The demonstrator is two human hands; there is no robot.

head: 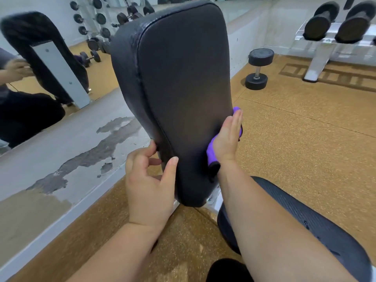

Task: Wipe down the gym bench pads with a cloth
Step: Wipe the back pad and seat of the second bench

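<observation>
**Back pad** (pixel 179 78): dark upholstery, standing upright with a slight lean between the two hands. By my reading, the step in hand is wiping its right side edge, low down.

**Left hand** (pixel 148 184): it is gripping the pad's lower left edge, thumb lying on the front face and fingers curling round behind. It is acting as a brace.

**Right hand** (pixel 227 137): the fingers are lying straight and together, with the palm pressing the cloth against the pad's right edge. It is clasping nothing.

**Cloth** (pixel 211 151): purple, sitting between the right palm and the pad. One tip is showing past the fingertips, and a dark-trimmed end is hanging just below the wrist.

**Seat pad** (pixel 305 220): dark and textured, lying under the right forearm. The cloth is not touching it.

**Handling notes (judgement):**
- The flat palm is spreading pressure well, and long overlapping strokes along the edge should suit it.
- The loose end is risking a fold, so tucking it under the palm would help.
- The left grip is countering the push, and it should move when that patch needs wiping.
- The piped seam and the pad's upper reach, well beyond both hands, are likely needing attention too.

**Also present:** a dumbbell (pixel 258 68) on the floor well beyond the right hand, and a mirror (pixel 40 64) far out past the left hand.
</observation>
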